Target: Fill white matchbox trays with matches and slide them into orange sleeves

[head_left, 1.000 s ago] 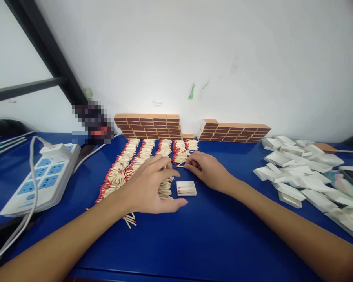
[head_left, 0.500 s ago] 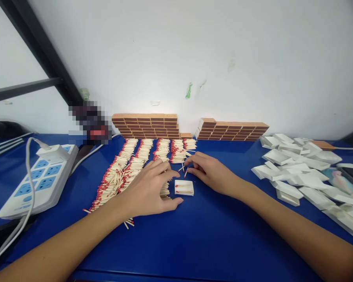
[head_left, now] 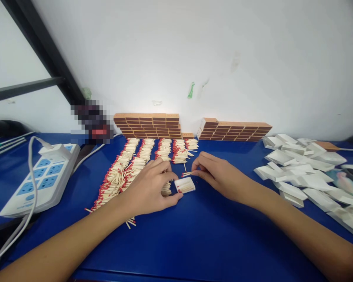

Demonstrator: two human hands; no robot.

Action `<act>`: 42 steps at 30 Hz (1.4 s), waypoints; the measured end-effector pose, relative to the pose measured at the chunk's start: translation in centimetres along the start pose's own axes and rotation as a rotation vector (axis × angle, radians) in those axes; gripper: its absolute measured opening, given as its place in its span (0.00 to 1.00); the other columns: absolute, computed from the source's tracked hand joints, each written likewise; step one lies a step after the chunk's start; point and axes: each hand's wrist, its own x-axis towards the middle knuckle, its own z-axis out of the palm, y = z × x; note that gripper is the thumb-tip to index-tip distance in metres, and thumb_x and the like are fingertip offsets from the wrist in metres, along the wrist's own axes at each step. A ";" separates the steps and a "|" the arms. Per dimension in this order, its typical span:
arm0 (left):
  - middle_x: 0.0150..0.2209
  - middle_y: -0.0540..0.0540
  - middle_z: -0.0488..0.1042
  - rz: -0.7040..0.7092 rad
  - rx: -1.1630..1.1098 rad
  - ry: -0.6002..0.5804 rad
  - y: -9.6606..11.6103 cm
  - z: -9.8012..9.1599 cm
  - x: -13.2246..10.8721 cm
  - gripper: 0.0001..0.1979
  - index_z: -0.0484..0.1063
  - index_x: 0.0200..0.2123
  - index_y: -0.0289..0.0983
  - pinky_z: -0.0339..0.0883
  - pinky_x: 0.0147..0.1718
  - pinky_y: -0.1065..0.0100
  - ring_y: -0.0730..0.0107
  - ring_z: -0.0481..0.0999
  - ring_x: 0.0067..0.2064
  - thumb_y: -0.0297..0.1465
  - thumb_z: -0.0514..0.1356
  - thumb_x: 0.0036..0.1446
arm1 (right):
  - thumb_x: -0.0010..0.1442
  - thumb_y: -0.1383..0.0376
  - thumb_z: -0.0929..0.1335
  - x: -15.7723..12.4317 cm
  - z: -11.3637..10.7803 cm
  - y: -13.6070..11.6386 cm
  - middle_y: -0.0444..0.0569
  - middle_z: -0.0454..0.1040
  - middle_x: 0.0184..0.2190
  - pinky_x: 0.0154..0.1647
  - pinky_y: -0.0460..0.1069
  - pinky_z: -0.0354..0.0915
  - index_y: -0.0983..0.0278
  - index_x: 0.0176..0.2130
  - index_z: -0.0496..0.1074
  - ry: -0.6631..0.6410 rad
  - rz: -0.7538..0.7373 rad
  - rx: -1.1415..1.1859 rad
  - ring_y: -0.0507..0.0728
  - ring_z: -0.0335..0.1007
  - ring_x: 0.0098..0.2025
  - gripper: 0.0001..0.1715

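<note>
A small white matchbox tray (head_left: pixel 193 189) lies slightly turned on the blue table, with a few red-headed matches (head_left: pixel 186 185) inside. My left hand (head_left: pixel 154 188) has its thumb and forefinger closed on the tray's left end. Just behind the tray, my right hand (head_left: pixel 213 171) pinches what looks like a couple of matchsticks (head_left: pixel 187 173), their red heads pointing left. Another loose match (head_left: pixel 185 167) lies on the table near those fingertips. Left of the tray, long rows of matches (head_left: pixel 144 150) run back towards the wall, partly covered by my left hand.
Closed matchboxes are stacked along the wall in a left stack (head_left: pixel 147 125) and a right stack (head_left: pixel 238 131). Folded white trays (head_left: pixel 294 164) are heaped on the right. A white power strip (head_left: pixel 44 176) with cables lies at left.
My left thumb and forefinger have closed onto the tray, which has turned slightly. My right hand has picked up matchsticks from the table and holds them level behind the tray.
</note>
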 end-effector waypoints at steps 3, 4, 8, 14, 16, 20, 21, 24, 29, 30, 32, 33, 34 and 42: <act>0.41 0.43 0.75 0.006 -0.001 0.011 0.0 0.0 0.0 0.12 0.82 0.43 0.38 0.71 0.48 0.53 0.54 0.74 0.48 0.39 0.70 0.60 | 0.73 0.67 0.66 -0.6 0.0 -1.2 0.49 0.75 0.41 0.35 0.50 0.63 0.59 0.41 0.72 -0.062 -0.016 0.021 0.56 0.71 0.35 0.06; 0.41 0.43 0.75 0.009 -0.003 0.012 0.0 0.0 0.0 0.11 0.81 0.42 0.38 0.71 0.48 0.53 0.55 0.74 0.47 0.39 0.70 0.60 | 0.72 0.67 0.66 -0.7 0.1 -1.4 0.49 0.75 0.41 0.34 0.50 0.64 0.59 0.40 0.73 -0.081 -0.021 0.041 0.55 0.71 0.35 0.07; 0.41 0.44 0.75 0.017 -0.009 0.013 0.1 0.1 0.0 0.12 0.81 0.42 0.38 0.71 0.48 0.53 0.55 0.74 0.47 0.39 0.70 0.59 | 0.74 0.65 0.65 0.1 0.8 -0.6 0.48 0.75 0.39 0.38 0.50 0.65 0.59 0.44 0.75 -0.013 -0.039 0.122 0.56 0.71 0.38 0.08; 0.41 0.43 0.75 0.020 -0.009 0.009 -0.1 0.1 0.0 0.13 0.81 0.43 0.38 0.71 0.49 0.53 0.55 0.74 0.47 0.39 0.70 0.59 | 0.73 0.68 0.66 2.3 1.9 2.4 0.49 0.70 0.42 0.39 0.50 0.65 0.60 0.50 0.76 0.062 -0.081 0.032 0.55 0.69 0.37 0.10; 0.42 0.43 0.76 0.028 -0.003 0.012 -0.1 0.1 -0.1 0.14 0.81 0.43 0.38 0.71 0.49 0.53 0.54 0.74 0.48 0.40 0.70 0.59 | 0.72 0.67 0.67 2.4 2.1 2.8 0.48 0.70 0.40 0.38 0.50 0.64 0.60 0.46 0.76 0.062 -0.072 0.034 0.55 0.69 0.36 0.07; 0.41 0.43 0.76 0.055 0.016 0.019 -0.2 0.2 -0.1 0.14 0.81 0.44 0.38 0.71 0.48 0.53 0.54 0.75 0.47 0.40 0.70 0.60 | 0.73 0.65 0.67 2.2 2.1 2.8 0.47 0.69 0.38 0.37 0.50 0.63 0.61 0.42 0.74 0.048 -0.041 0.012 0.55 0.68 0.36 0.05; 0.41 0.43 0.76 0.058 0.019 0.021 -0.2 0.2 -0.1 0.14 0.81 0.44 0.38 0.71 0.48 0.53 0.55 0.75 0.46 0.40 0.69 0.60 | 0.74 0.65 0.67 2.1 2.1 2.7 0.47 0.69 0.39 0.37 0.50 0.62 0.61 0.42 0.73 0.039 -0.035 0.003 0.55 0.68 0.36 0.05; 0.41 0.42 0.76 0.054 0.023 0.015 -0.1 0.2 -0.1 0.14 0.81 0.44 0.37 0.71 0.48 0.53 0.55 0.75 0.46 0.41 0.69 0.60 | 0.74 0.66 0.66 2.1 2.1 2.4 0.48 0.70 0.40 0.37 0.50 0.62 0.61 0.43 0.72 0.009 -0.013 -0.028 0.55 0.67 0.36 0.06; 0.41 0.43 0.76 0.051 0.034 0.014 -0.2 0.3 -0.1 0.14 0.81 0.44 0.38 0.70 0.50 0.53 0.55 0.75 0.47 0.40 0.69 0.61 | 0.74 0.66 0.66 2.4 3.0 1.2 0.48 0.71 0.40 0.37 0.50 0.61 0.61 0.42 0.71 0.059 0.022 -0.013 0.55 0.68 0.36 0.04; 0.41 0.43 0.75 0.053 0.036 0.020 -0.2 0.4 -0.2 0.13 0.81 0.44 0.38 0.70 0.50 0.54 0.55 0.75 0.47 0.40 0.69 0.61 | 0.73 0.66 0.67 2.6 3.2 0.9 0.48 0.71 0.40 0.36 0.49 0.60 0.61 0.42 0.71 0.070 0.042 -0.013 0.55 0.68 0.36 0.04; 0.41 0.44 0.75 0.053 0.041 0.027 -0.3 0.5 -0.2 0.13 0.81 0.43 0.38 0.70 0.49 0.55 0.56 0.74 0.47 0.40 0.69 0.61 | 0.72 0.68 0.68 2.8 3.6 0.5 0.47 0.72 0.40 0.35 0.49 0.59 0.61 0.41 0.71 0.088 0.083 -0.024 0.55 0.68 0.35 0.04; 0.40 0.44 0.75 0.050 0.043 0.027 -0.3 0.5 -0.2 0.13 0.81 0.43 0.38 0.70 0.48 0.55 0.56 0.74 0.46 0.40 0.69 0.61 | 0.71 0.68 0.69 2.8 3.7 0.4 0.47 0.72 0.40 0.35 0.49 0.59 0.61 0.41 0.71 0.099 0.096 -0.028 0.55 0.67 0.35 0.03; 0.40 0.44 0.75 0.047 0.042 0.027 -0.3 0.5 -0.2 0.13 0.81 0.43 0.38 0.70 0.48 0.55 0.56 0.74 0.46 0.40 0.69 0.61 | 0.71 0.68 0.69 2.9 3.8 0.3 0.47 0.72 0.40 0.35 0.49 0.59 0.61 0.41 0.72 0.111 0.102 -0.024 0.54 0.67 0.35 0.02; 0.39 0.44 0.74 0.026 0.028 0.022 -0.3 0.2 -0.1 0.12 0.81 0.43 0.38 0.70 0.47 0.55 0.55 0.74 0.46 0.40 0.68 0.62 | 0.70 0.69 0.70 2.9 3.7 1.1 0.45 0.70 0.35 0.34 0.49 0.58 0.61 0.41 0.75 0.158 0.051 0.058 0.53 0.63 0.32 0.04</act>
